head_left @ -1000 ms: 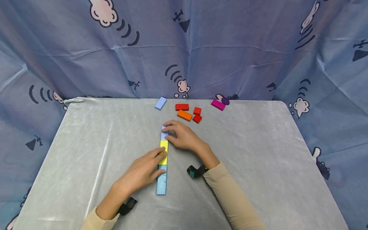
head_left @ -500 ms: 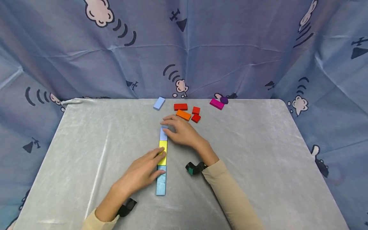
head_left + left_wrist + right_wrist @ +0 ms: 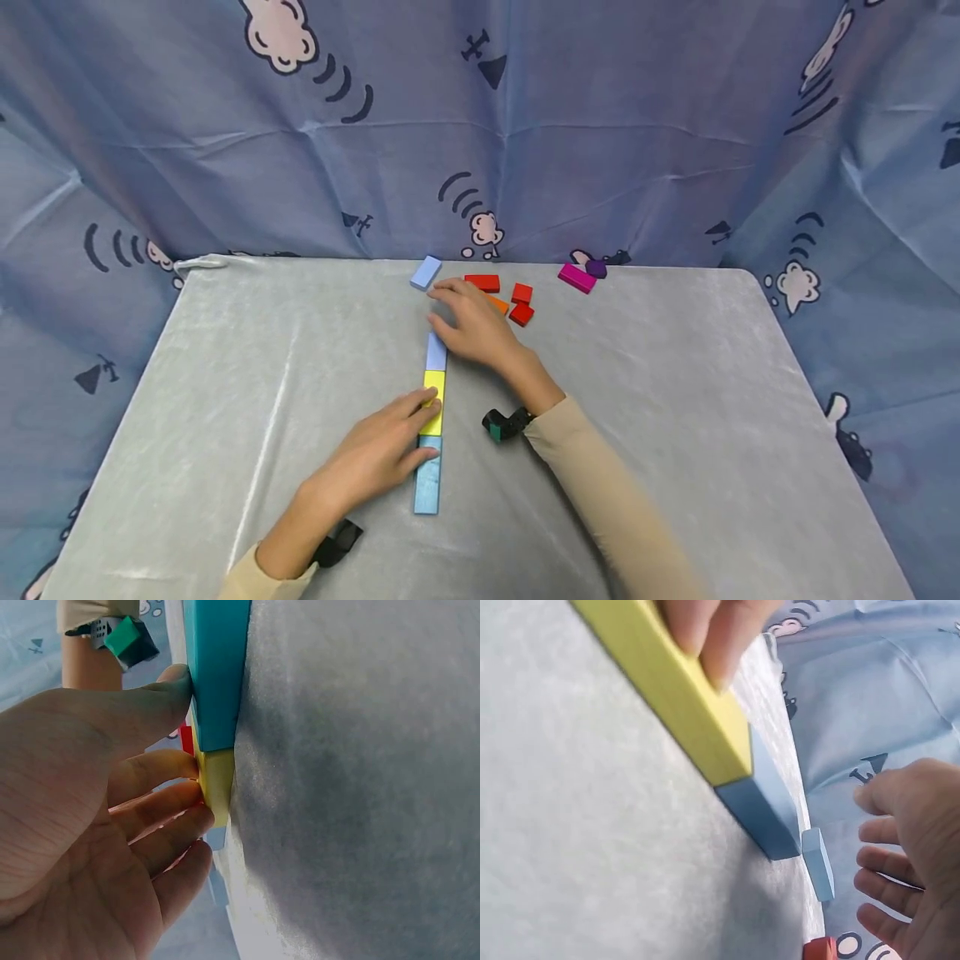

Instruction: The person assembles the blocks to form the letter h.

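Observation:
A straight row of three blocks runs away from me on the grey table: a blue block [image 3: 427, 493] nearest, a yellow block [image 3: 434, 423] in the middle, a light blue block [image 3: 436, 354] at the far end. My left hand [image 3: 375, 454] rests at the row's left side, its fingertips on the yellow block and its thumb on the blue one. My right hand [image 3: 476, 327] holds nothing; its fingers are parted over the table just beyond the row. Close past its fingertips lies another light blue block [image 3: 425, 272], which the right wrist view shows beyond the row's end.
Partly covered by my right hand are a red block [image 3: 486, 282] and an orange block [image 3: 498, 304]. Two small red blocks [image 3: 522, 314] lie to their right. A magenta block [image 3: 577, 278] and a purple block [image 3: 596, 268] sit by the back edge, before a patterned curtain [image 3: 615, 167].
My right hand has let go of the light blue block at the row's far end and moved away toward the back of the table. My left hand stays on the row.

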Demonstrator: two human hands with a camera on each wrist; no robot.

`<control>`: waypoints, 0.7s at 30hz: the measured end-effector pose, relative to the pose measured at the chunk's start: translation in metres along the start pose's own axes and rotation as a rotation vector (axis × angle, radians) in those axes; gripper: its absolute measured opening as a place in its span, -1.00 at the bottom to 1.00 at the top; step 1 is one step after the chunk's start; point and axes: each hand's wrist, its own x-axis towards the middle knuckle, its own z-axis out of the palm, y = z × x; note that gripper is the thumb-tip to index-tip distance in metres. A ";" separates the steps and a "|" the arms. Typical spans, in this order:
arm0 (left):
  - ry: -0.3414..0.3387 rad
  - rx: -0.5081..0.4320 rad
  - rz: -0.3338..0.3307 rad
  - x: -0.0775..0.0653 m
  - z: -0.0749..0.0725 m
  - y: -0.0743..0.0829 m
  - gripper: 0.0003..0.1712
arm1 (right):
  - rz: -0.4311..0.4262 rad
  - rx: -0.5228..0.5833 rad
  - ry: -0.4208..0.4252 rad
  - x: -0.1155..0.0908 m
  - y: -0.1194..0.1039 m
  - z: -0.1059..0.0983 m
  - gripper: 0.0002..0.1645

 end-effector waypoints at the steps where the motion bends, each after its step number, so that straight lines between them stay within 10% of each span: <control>1: 0.002 0.002 0.004 0.000 0.000 0.000 -0.27 | 0.004 -0.016 -0.001 0.002 0.000 0.000 -0.47; 21: 0.012 -0.009 -0.004 -0.002 0.001 0.001 -0.28 | 0.065 -0.206 -0.021 0.053 0.004 0.009 -0.38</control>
